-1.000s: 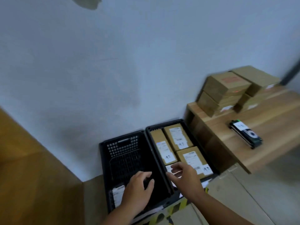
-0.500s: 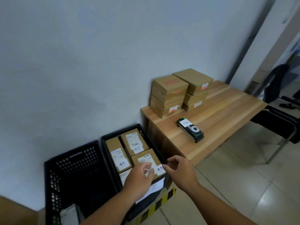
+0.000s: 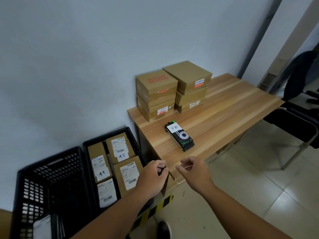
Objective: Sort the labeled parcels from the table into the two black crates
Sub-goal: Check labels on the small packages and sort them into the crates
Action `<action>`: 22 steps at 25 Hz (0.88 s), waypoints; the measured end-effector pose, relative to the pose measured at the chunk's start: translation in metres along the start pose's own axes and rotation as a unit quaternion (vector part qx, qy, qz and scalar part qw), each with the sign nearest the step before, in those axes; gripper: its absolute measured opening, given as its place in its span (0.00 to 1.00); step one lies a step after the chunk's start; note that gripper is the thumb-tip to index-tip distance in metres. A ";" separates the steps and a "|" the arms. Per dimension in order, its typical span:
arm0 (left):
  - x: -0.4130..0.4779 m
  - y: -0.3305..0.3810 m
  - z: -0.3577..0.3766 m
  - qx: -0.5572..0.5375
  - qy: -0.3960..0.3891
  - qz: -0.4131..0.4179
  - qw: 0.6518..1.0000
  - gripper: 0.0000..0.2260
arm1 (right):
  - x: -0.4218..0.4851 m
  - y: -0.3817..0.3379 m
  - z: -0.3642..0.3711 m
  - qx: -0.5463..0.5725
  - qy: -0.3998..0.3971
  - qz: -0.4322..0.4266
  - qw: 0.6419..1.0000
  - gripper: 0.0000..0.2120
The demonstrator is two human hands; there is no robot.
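A black parcel [image 3: 179, 137] with a white handwritten label lies alone on the wooden table [image 3: 227, 109]. At the table's back left corner stand two stacks of brown cardboard boxes [image 3: 157, 94] with red-and-white stickers. On the floor, the right black crate [image 3: 107, 135] holds several labelled cardboard parcels [image 3: 127, 171]. Only a white parcel [image 3: 43, 226] shows in the left black crate [image 3: 51, 156], at its near end. My left hand [image 3: 151, 178] and my right hand [image 3: 193, 171] hover at the table's front left corner with loosely curled fingers that hold nothing.
A black chair [image 3: 300, 118] stands past the table's right end. Black-and-yellow tape [image 3: 155, 207] marks the floor under the near table corner, and a dark shoe [image 3: 164, 230] shows below it. Pale tiled floor [image 3: 250, 187] spreads to the right.
The view has swung right, from the crates to the table. Both hands came up out of the crates to the table's front corner, holding nothing.
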State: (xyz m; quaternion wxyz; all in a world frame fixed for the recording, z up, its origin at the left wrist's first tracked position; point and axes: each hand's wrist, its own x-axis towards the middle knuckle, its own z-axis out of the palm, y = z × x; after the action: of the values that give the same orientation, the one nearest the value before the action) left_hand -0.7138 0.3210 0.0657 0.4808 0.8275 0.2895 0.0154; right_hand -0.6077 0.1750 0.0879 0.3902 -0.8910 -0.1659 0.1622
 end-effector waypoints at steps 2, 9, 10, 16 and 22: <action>0.024 0.004 0.010 -0.004 0.001 -0.012 1.000 0.15 | 0.028 0.006 -0.007 0.003 -0.005 -0.003 1.000 0.11; 0.127 0.028 0.037 -0.013 0.015 -0.054 0.998 0.15 | 0.139 0.027 -0.030 -0.024 -0.024 0.001 0.999 0.10; 0.137 0.031 0.040 -0.003 0.013 -0.056 0.998 0.15 | 0.152 0.028 -0.033 -0.026 -0.027 0.002 0.999 0.09; 0.193 0.045 0.050 0.089 0.061 -0.053 0.993 0.14 | 0.228 0.033 -0.037 -0.036 -0.083 0.002 0.996 0.07; 0.235 0.054 0.070 0.289 0.100 -0.035 0.951 0.14 | 0.303 0.055 -0.032 -0.348 -0.132 -0.241 0.896 0.16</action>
State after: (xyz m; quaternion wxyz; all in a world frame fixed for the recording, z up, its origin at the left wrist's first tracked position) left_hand -0.4722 0.3623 0.0122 0.1901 0.9145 0.3571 -0.0032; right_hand -0.3149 0.2467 0.0187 0.0567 -0.8729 -0.4717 0.1110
